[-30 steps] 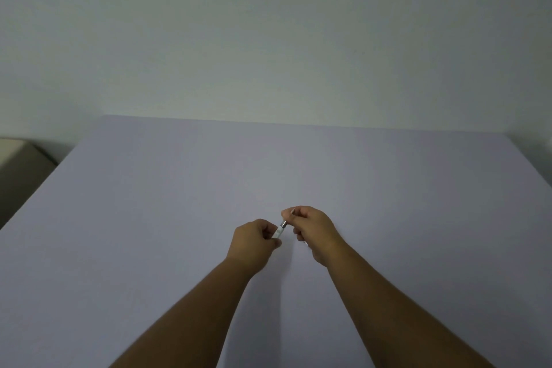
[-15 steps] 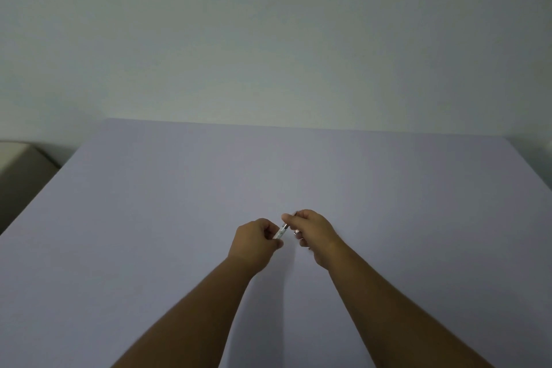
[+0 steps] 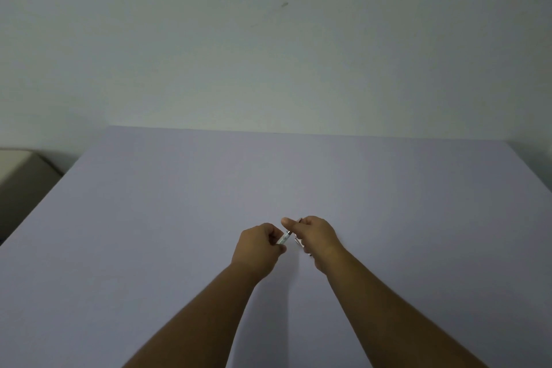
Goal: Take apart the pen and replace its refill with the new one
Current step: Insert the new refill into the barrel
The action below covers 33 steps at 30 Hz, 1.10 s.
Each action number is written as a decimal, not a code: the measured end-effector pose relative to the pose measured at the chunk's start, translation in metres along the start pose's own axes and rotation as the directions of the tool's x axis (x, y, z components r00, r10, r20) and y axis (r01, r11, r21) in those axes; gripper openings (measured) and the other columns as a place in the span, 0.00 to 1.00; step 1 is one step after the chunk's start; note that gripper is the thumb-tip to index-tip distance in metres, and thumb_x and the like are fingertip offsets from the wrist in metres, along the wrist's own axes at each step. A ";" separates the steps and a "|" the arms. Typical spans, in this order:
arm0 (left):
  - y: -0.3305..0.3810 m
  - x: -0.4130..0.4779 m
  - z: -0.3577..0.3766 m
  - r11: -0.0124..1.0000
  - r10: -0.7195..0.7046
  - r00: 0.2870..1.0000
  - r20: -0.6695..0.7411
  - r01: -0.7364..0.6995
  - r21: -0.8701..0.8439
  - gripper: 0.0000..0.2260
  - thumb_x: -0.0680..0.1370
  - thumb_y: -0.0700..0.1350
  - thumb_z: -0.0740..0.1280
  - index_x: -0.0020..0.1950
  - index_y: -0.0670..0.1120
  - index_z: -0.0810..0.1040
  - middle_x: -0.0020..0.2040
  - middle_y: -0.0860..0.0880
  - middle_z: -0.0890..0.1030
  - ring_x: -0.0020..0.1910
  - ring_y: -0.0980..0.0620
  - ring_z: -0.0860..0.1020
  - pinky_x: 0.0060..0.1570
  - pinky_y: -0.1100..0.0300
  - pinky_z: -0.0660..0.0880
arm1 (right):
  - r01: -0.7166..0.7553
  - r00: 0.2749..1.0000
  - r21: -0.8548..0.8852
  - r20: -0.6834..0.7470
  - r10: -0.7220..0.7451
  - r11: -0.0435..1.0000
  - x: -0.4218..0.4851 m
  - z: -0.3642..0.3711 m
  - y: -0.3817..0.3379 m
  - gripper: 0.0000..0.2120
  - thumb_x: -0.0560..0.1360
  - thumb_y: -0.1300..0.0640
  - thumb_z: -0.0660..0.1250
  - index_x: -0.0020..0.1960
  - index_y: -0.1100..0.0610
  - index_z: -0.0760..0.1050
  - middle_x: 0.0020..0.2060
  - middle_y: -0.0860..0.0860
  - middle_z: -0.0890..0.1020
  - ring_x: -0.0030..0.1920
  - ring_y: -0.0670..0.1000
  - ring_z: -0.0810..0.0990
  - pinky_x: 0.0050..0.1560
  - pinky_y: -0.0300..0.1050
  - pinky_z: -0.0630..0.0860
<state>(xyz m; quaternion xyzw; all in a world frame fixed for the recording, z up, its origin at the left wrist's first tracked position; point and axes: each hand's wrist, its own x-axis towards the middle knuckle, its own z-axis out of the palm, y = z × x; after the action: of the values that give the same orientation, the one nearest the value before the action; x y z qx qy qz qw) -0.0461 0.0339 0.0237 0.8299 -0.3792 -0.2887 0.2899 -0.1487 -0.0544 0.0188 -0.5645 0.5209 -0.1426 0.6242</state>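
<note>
- Dim light throughout; fine detail hard to read.
- Both bare forearms reaching in from the lower edge, meeting above the near centre of a pale lavender table [image 3: 179, 218].
- Left hand [image 3: 258, 243] curled into a loose fist, thumb and fingers closed around the lower, pale end of the pen [image 3: 285, 238].
- Right hand [image 3: 313, 236] likewise curled, thumb and forefinger pinched on the upper end of the same pen, thumb tip pointing left toward the other hand.
- Pen slanting up to the right across the small gap between the two hands; only a short whitish-translucent stretch visible there, with a dark tip poking out just beyond the right forefinger.
- Thin metallic or dark piece showing below the right hand's fingers; too small to tell whether clip, refill or other part.
- Hands nearly touching, knuckles just apart, pen bridging them.
- Pen held clear of the table top, faint shadow on the surface beneath the hands.
- Cannot tell whether barrel sections already separated; joint hidden inside the fingers.
- Plain greenish-white wall [image 3: 268, 54] behind the far table edge, one small dark mark [image 3: 284, 4] high on it.
- Beige box-like object [image 3: 21, 170] at the left, beside and below the table edge, partly cut off by the frame.
</note>
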 end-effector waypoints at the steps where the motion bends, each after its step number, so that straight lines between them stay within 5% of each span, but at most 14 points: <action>1: 0.000 0.000 0.000 1.000 0.002 1.000 0.000 -0.002 -0.001 0.04 0.72 0.41 0.72 0.46 0.46 0.80 0.34 0.55 0.75 0.34 0.56 0.74 0.30 0.68 0.67 | -0.015 1.000 -0.015 -0.004 0.015 1.000 0.000 0.000 -0.001 0.19 0.69 0.44 0.72 0.32 0.55 0.68 0.28 0.48 0.70 0.29 0.47 0.66 0.33 0.41 0.64; 5: 0.000 0.001 -0.002 1.000 -0.006 1.000 -0.012 0.006 -0.003 0.05 0.71 0.42 0.72 0.46 0.46 0.80 0.34 0.56 0.75 0.35 0.55 0.74 0.31 0.69 0.67 | 0.024 0.995 0.078 0.096 -0.031 0.997 -0.002 -0.004 -0.001 0.05 0.72 0.50 0.70 0.40 0.50 0.79 0.36 0.46 0.77 0.36 0.46 0.72 0.37 0.39 0.68; 10: 0.001 -0.001 0.002 1.000 0.003 1.000 -0.007 -0.003 0.006 0.05 0.71 0.42 0.72 0.46 0.46 0.79 0.34 0.57 0.75 0.33 0.59 0.73 0.31 0.68 0.67 | -0.005 1.000 -0.047 0.014 0.006 0.999 -0.003 -0.004 -0.001 0.16 0.69 0.44 0.72 0.35 0.56 0.73 0.29 0.48 0.73 0.31 0.47 0.69 0.35 0.41 0.66; 15: 0.002 -0.002 -0.001 1.000 -0.004 1.000 -0.015 0.004 0.013 0.05 0.71 0.42 0.72 0.46 0.46 0.80 0.34 0.57 0.74 0.32 0.60 0.72 0.30 0.68 0.66 | 0.051 0.991 0.056 0.123 -0.058 0.997 -0.006 -0.007 -0.002 0.02 0.72 0.54 0.70 0.42 0.51 0.80 0.39 0.47 0.80 0.39 0.48 0.74 0.40 0.42 0.70; 19: 0.005 -0.005 0.001 1.000 0.001 1.000 -0.008 -0.001 0.012 0.05 0.71 0.42 0.71 0.46 0.46 0.79 0.35 0.55 0.75 0.34 0.56 0.74 0.30 0.68 0.67 | 0.002 1.000 -0.133 0.007 -0.001 0.991 -0.004 -0.005 -0.006 0.17 0.69 0.43 0.71 0.34 0.55 0.74 0.33 0.49 0.77 0.36 0.50 0.74 0.40 0.44 0.70; 24: 0.004 -0.004 -0.004 1.000 -0.019 1.000 -0.018 0.020 0.016 0.05 0.71 0.42 0.72 0.46 0.46 0.80 0.38 0.52 0.77 0.37 0.53 0.75 0.30 0.67 0.68 | 0.060 0.992 0.017 0.114 -0.061 0.998 -0.004 -0.007 -0.005 0.05 0.72 0.52 0.70 0.37 0.49 0.79 0.40 0.47 0.81 0.43 0.49 0.77 0.43 0.42 0.72; 28: 0.005 -0.005 -0.002 1.000 -0.011 1.000 -0.007 0.011 0.005 0.04 0.71 0.42 0.72 0.44 0.47 0.79 0.37 0.52 0.77 0.37 0.53 0.76 0.31 0.67 0.67 | 0.009 1.000 -0.143 -0.011 -0.011 0.990 -0.003 -0.006 -0.007 0.18 0.67 0.41 0.72 0.31 0.53 0.72 0.30 0.48 0.75 0.34 0.50 0.72 0.38 0.44 0.69; 33: 0.004 -0.003 -0.006 1.000 -0.010 1.000 -0.006 0.010 -0.006 0.04 0.70 0.42 0.72 0.43 0.48 0.78 0.37 0.53 0.77 0.37 0.53 0.75 0.31 0.67 0.67 | 0.070 0.990 0.048 0.117 -0.075 0.996 -0.004 -0.009 -0.007 0.03 0.71 0.54 0.71 0.39 0.51 0.80 0.34 0.45 0.80 0.35 0.45 0.74 0.38 0.40 0.71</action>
<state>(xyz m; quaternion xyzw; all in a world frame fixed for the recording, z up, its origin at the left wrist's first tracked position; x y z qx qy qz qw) -0.0458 0.0355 0.0315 0.8318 -0.3733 -0.2886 0.2922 -0.1551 -0.0590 0.0288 -0.5767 0.4586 -0.1427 0.6609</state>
